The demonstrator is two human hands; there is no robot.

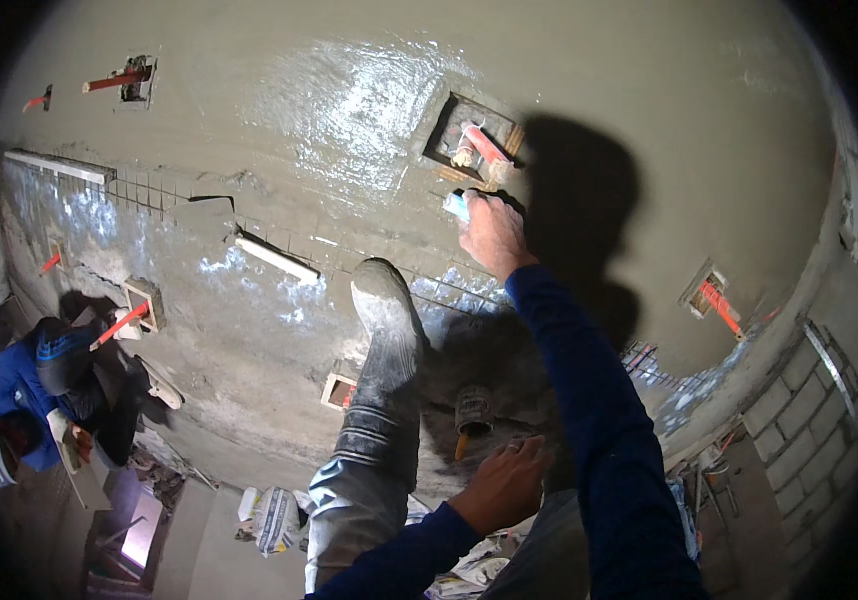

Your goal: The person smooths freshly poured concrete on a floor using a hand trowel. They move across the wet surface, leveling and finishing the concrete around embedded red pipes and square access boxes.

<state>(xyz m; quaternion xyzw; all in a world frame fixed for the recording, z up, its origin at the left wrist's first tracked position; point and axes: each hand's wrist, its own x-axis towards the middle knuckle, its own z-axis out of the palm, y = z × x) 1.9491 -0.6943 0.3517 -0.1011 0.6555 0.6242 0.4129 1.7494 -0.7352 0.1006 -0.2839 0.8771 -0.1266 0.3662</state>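
My right hand (494,235) is closed around a small light-blue and white thing (457,207), its kind partly hidden by the fingers. It works against the wet grey plaster wall (349,180), just below a square recess with a wooden frame (439,130). A red pipe stub (487,150) with a tied end sticks out of that recess. Lower down, my left hand (509,485) is in shade with curled fingers; what they hold, if anything, is hidden. Above it is a dark, rounded thing (474,408) with an orange handle-like stick (462,445).
My plaster-smeared boot (384,300) is raised before the wall. White strips (277,258) and exposed mesh (154,190) edge the plaster. Other red pipes (719,305) protrude. At left, a crouching person (24,370) holds a flat board (74,460). Bags (277,520) lie below; blocks (809,420) stand right.
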